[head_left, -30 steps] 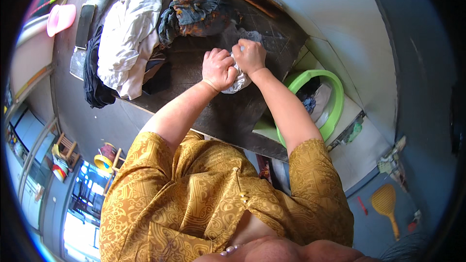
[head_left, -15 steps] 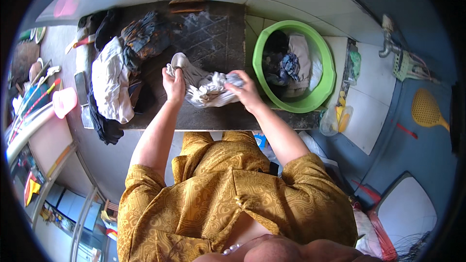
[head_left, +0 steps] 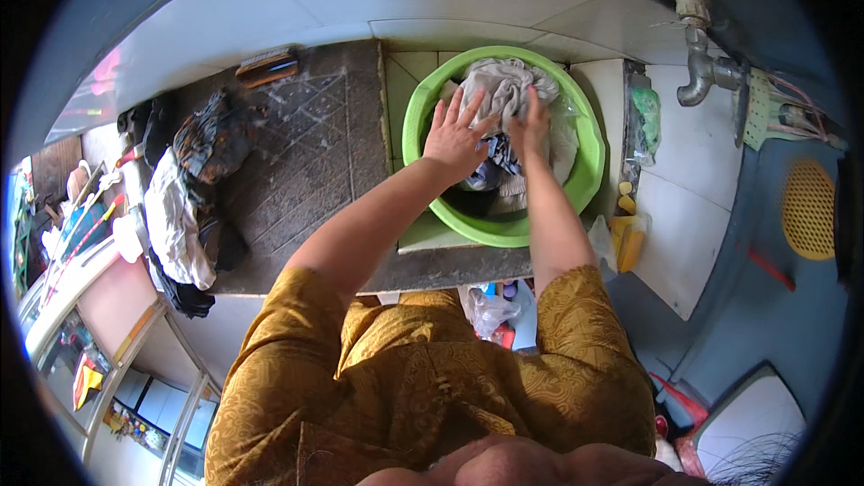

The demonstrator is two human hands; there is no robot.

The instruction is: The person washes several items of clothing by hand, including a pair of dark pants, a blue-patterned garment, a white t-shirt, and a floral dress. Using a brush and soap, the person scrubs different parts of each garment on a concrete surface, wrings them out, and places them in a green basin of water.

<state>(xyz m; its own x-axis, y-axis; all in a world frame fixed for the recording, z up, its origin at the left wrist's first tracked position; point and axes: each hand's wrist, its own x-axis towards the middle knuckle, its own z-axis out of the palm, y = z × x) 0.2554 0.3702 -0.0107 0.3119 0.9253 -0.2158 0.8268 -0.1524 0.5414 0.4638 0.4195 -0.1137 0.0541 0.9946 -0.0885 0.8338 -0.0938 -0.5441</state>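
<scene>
Both hands are inside the rim of a round green basin (head_left: 589,162). A light grey, wrinkled garment (head_left: 504,81) lies bunched in its far part. My left hand (head_left: 457,139) rests against the garment's near left side, fingers spread and gripping nothing. On the right, my right hand (head_left: 529,126) touches the same garment with its fingers stretched and thumb apart. Below and between the hands, a dark blue patterned cloth (head_left: 490,162) shows, with a ribbed beige cloth (head_left: 513,191) nearer me. The hands partly cover the laundry.
A dark, grooved stone slab (head_left: 306,144) lies left of the basin. On it are a scrubbing brush (head_left: 267,67), a white garment (head_left: 175,216) and dark clothes (head_left: 211,135). A metal tap (head_left: 697,63) juts from the right wall. A yellow packet (head_left: 630,238) sits beside the basin.
The light grey garment has gone from above the slab into the basin. Both hands have moved right with it and their fingers have opened. The view has shifted right.
</scene>
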